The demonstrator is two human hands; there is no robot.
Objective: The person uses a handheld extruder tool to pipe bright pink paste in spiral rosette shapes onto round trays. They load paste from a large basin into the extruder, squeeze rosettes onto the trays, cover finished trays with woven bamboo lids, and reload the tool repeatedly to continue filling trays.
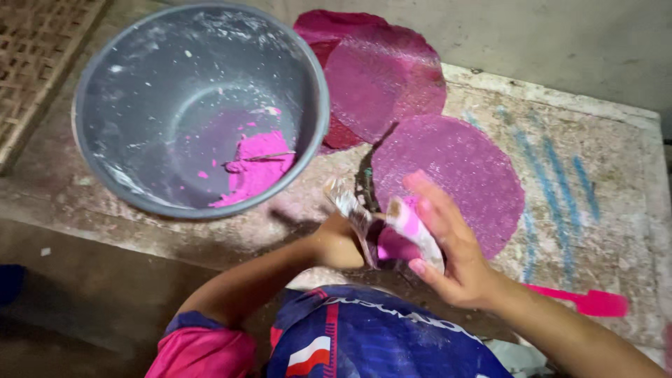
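Just below the round grey metal bowl [199,105], the right hand [455,259] cups a crinkled plastic packet [392,227] of pink paste, fingers [427,192] spread; the left hand [336,241] is tucked behind it, grip unclear.

Both hands, left hand [336,241] and right hand [448,252], grip a pink-smeared plastic bag [392,227] beside a grey bowl [140,105].

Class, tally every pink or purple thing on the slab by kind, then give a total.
Round purple sheets: 3
Grey bowl with pink paste: 1
Pink spatula: 1
Pink-smeared clear bag, held between left hand and right hand: 1
Total: 6
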